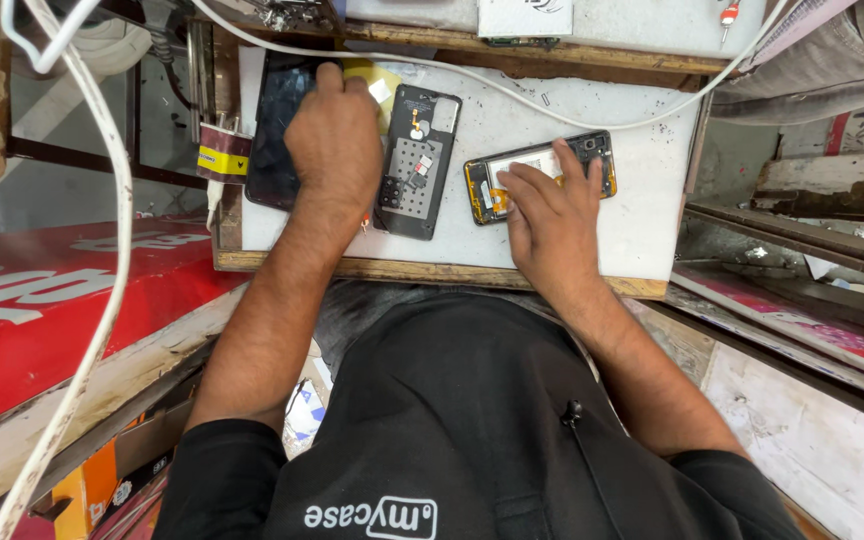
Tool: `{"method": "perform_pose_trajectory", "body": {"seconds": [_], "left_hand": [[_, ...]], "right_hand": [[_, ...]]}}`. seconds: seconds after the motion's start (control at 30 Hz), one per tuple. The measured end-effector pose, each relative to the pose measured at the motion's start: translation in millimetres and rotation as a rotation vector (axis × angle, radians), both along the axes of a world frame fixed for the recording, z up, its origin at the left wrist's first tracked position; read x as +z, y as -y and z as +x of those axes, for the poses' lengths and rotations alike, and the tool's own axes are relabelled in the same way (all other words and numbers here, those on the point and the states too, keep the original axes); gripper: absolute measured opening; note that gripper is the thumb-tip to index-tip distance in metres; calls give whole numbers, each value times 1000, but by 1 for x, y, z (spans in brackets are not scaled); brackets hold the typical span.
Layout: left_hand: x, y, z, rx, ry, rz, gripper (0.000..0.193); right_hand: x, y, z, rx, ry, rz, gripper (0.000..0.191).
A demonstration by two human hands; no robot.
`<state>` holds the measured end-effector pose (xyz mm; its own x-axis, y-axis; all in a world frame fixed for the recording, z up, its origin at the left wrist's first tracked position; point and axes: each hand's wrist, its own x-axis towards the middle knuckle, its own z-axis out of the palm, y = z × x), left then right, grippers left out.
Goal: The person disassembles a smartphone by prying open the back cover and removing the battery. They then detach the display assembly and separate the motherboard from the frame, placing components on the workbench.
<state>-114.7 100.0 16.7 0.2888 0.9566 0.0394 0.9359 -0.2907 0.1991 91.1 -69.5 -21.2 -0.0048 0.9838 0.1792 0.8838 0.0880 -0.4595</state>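
My left hand [335,135] rests fingers-down on a dark phone screen panel [274,120] lying at the left of the white work board [642,210]. Beside it lies a black phone back cover [418,160], inner side up. My right hand [550,215] presses flat on an opened phone body [592,152] with an orange frame and a white battery area, fingers spread over its left half. Whether either hand grips anything I cannot tell; both lie on top of the parts.
A white cable [552,105] crosses the board's far side. A small yellow-and-maroon box [222,155] sits at the board's left edge. A red signboard [62,300] lies left, wooden ledges [822,190] right, a thick white cord [112,220] hangs at left.
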Motion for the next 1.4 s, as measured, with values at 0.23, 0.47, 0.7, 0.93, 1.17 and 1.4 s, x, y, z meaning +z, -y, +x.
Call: {"method": "perform_pose_trajectory", "body": {"seconds": [0.23, 0.47, 0.7, 0.93, 1.17, 1.4], "left_hand": [[1, -8, 1, 32, 28, -182, 38], [-4, 48, 5, -16, 555, -333, 21], [-27, 81, 28, -196, 585, -247, 22], [-23, 79, 31, -200, 548, -301, 20], [-18, 67, 34, -118, 585, -511, 16], [-18, 64, 34, -139, 554, -541, 15]], "right_hand": [[-4, 13, -4, -27, 25, -18, 33], [-1, 19, -11, 5, 83, -59, 39], [1, 17, -19, 5, 147, -50, 46], [-3, 16, -20, 10, 197, -64, 53], [-5, 17, -18, 36, 202, -98, 55], [-10, 21, -14, 39, 172, -103, 53]]}}
